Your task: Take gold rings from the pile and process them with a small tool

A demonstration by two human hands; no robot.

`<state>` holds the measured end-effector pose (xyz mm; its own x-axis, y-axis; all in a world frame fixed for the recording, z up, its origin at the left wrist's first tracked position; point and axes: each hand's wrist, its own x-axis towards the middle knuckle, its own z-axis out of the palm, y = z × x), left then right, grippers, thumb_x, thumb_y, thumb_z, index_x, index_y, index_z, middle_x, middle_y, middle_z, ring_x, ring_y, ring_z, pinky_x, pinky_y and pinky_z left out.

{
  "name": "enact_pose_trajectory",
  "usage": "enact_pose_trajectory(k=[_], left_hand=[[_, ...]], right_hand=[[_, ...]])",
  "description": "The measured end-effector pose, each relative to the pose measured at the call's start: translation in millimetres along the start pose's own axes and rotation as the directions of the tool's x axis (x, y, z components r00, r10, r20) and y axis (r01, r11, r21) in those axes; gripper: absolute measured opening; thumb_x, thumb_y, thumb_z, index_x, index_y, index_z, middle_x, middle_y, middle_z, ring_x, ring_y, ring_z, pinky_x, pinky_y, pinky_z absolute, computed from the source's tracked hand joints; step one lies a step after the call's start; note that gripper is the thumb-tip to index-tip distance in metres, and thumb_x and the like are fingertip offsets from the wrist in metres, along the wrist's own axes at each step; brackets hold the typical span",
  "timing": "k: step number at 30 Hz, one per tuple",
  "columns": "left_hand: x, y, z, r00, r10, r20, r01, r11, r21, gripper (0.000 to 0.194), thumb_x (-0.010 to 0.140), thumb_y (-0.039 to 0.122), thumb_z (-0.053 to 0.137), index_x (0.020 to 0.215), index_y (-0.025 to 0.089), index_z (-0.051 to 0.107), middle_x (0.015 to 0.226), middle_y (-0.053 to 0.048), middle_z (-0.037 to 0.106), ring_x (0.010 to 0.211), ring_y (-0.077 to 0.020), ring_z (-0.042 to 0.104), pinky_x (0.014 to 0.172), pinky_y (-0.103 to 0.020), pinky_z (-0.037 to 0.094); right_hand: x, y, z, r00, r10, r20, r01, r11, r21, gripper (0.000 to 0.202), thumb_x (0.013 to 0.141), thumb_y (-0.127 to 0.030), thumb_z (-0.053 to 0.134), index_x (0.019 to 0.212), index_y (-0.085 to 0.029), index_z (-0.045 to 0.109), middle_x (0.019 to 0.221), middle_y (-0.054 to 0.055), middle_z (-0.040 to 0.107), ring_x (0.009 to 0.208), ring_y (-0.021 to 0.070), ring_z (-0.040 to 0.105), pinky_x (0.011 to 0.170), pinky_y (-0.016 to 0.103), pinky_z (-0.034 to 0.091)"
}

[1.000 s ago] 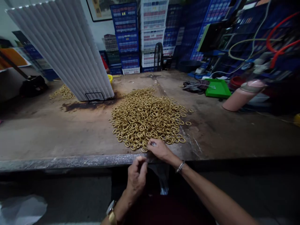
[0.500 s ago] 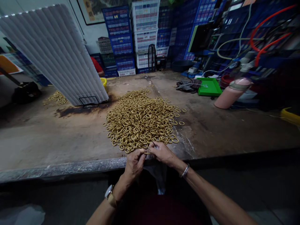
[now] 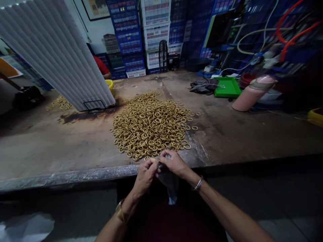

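A large heap of gold-coloured rings (image 3: 148, 124) lies on the worktable in front of me. At the table's near edge, just below the heap, my left hand (image 3: 146, 173) is closed in a pinch; a small gold-coloured ring showed at its fingertips a moment ago and is mostly hidden now. My right hand (image 3: 174, 164) meets it fingertip to fingertip, also closed, around a thin dark tool that barely shows between thumb and forefinger. Several loose rings are scattered along the heap's right side.
A tall ribbed white panel (image 3: 63, 57) leans in a wire stand at left, near a smaller ring pile (image 3: 59, 103). A green tray (image 3: 227, 86), dark gloves (image 3: 202, 86) and a pink bottle (image 3: 252, 94) are at right. Stacked crates (image 3: 155, 37) and a person's red sleeve (image 3: 101, 65) are behind.
The view has tilted down slightly. Both hands stay together at the table edge; the ring between their fingertips and the dark tool's tip show less clearly now.
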<state>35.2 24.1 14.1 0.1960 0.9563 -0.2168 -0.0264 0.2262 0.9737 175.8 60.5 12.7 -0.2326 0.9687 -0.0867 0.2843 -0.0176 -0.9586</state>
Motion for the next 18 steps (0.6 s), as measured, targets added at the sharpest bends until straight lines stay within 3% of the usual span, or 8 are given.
enact_pose_trajectory(k=[6, 10, 13, 18], left_hand=[[-4, -6, 3.5, 0.987, -0.087, 0.139, 0.117, 0.966, -0.230, 0.033, 0.076, 0.046, 0.052, 0.079, 0.014, 0.049, 0.071, -0.002, 0.058, 0.046, -0.0062, 0.049, 0.041, -0.017, 0.037], [-8, -10, 6.8, 0.994, -0.053, 0.093, 0.074, 0.969, -0.237, 0.032, 0.077, 0.046, 0.052, 0.078, 0.015, 0.048, 0.072, -0.001, 0.055, 0.049, -0.0062, 0.048, 0.042, -0.017, 0.040], [-9, -10, 8.1, 0.998, -0.039, 0.042, 0.047, 0.971, -0.233, 0.032, 0.076, 0.047, 0.052, 0.078, 0.016, 0.046, 0.070, 0.001, 0.053, 0.049, -0.0057, 0.047, 0.044, -0.017, 0.041], [-9, -8, 7.2, 1.000, 0.006, 0.020, -0.003, 0.992, -0.124, 0.032, 0.076, 0.049, 0.050, 0.075, 0.017, 0.045, 0.061, 0.004, 0.046, 0.047, -0.0055, 0.043, 0.045, -0.017, 0.040]], right_hand=[[-7, 0, -2, 0.999, -0.004, 0.035, 0.004, 1.000, -0.001, 0.017, 0.071, -0.031, 0.050, 0.062, -0.016, 0.048, 0.056, -0.004, 0.046, 0.055, 0.0081, 0.041, 0.054, 0.019, 0.034], [-9, 5, -1, 1.000, -0.016, 0.003, 0.017, 0.999, -0.049, 0.017, 0.076, -0.028, 0.045, 0.065, -0.016, 0.050, 0.056, -0.003, 0.049, 0.055, 0.0088, 0.044, 0.054, 0.019, 0.036], [-14, 8, -1, 0.991, -0.116, -0.060, 0.099, 0.966, -0.241, 0.019, 0.080, -0.026, 0.041, 0.068, -0.017, 0.052, 0.060, -0.001, 0.052, 0.057, 0.0100, 0.046, 0.056, 0.020, 0.035], [-25, 5, -1, 0.952, -0.259, 0.162, 0.305, 0.833, -0.461, 0.013, 0.078, -0.018, 0.043, 0.073, -0.019, 0.055, 0.063, 0.000, 0.057, 0.056, 0.0104, 0.048, 0.054, 0.020, 0.031]])
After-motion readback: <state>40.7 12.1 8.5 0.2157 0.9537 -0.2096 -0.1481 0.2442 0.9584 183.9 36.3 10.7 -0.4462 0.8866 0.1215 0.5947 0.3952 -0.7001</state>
